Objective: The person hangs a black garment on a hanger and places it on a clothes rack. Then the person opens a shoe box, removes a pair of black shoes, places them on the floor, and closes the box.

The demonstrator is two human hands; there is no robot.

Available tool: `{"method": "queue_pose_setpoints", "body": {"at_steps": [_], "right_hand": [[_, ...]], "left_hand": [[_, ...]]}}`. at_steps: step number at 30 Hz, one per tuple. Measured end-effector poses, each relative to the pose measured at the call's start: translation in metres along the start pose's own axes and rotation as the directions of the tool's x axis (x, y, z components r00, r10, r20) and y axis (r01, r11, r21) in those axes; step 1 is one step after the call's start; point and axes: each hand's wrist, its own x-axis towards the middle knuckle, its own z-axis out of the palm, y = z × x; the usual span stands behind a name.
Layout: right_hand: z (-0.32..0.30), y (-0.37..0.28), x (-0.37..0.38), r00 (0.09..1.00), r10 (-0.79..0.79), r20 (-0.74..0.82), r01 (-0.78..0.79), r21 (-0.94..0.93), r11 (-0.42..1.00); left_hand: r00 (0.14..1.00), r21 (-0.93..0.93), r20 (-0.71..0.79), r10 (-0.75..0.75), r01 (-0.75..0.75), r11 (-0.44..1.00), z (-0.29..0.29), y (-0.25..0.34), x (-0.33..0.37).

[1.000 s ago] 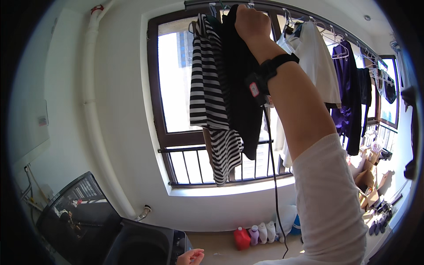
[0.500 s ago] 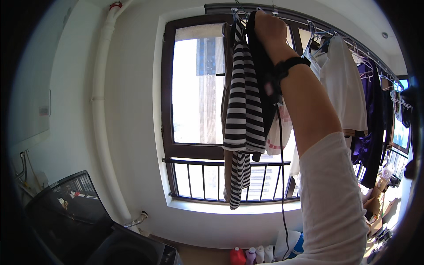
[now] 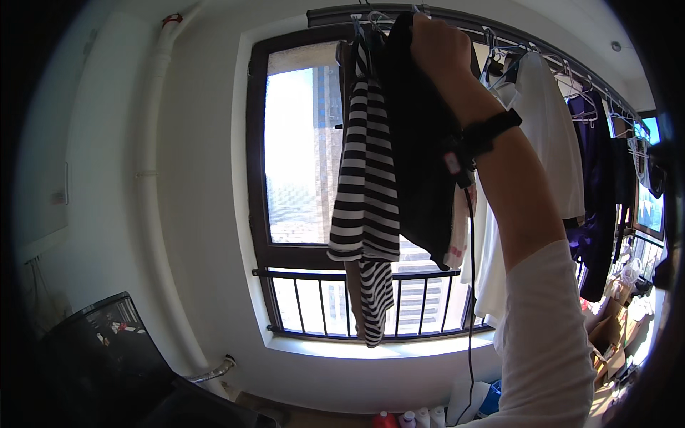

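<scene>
My right hand [image 3: 442, 50] is raised to the drying rail [image 3: 332, 16], its fingers closed at the top of a black garment [image 3: 421, 164]. Whether it also grips a hanger there is hidden behind the hand. The black cloth hangs down in front of the window, spread fairly wide. Just left of it hangs a black-and-white striped top [image 3: 364, 171], touching or very near it. A black wrist strap [image 3: 496, 132] with a small device and a dangling cable [image 3: 471, 285] sits on my right wrist. My left hand is out of the picture.
More clothes hang to the right, including a white garment [image 3: 549, 135] and a dark purple one [image 3: 594, 157]. A black-lidded washing machine [image 3: 114, 349] stands at lower left. Several bottles, one red [image 3: 384, 419], line the wall below the railing [image 3: 314, 274].
The black garment now shows much wider beside the striped top, which it partly hid behind before. The view has shifted slightly; my right hand stays up at the rail.
</scene>
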Motion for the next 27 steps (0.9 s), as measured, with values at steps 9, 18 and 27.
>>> {"method": "queue_pose_setpoints", "body": {"at_steps": [9, 18, 27], "right_hand": [[-0.085, 0.015, 0.006, 0.998, -0.056, -0.012, 0.054, -0.101, 0.993], [-0.101, -0.033, 0.018, 0.982, -0.186, -0.015, 0.182, -0.148, 0.972], [-0.042, -0.047, 0.053, 0.988, -0.152, -0.012, 0.150, -0.103, 0.983]], "left_hand": [[0.982, -0.028, 0.146, 0.116, -0.113, 0.993, 0.018, 0.036, 0.039], [0.944, 0.055, 0.274, 0.184, -0.207, 0.977, 0.005, 0.010, 0.041], [0.987, -0.123, 0.152, 0.045, -0.026, 0.992, -0.015, -0.053, 0.026]]}}
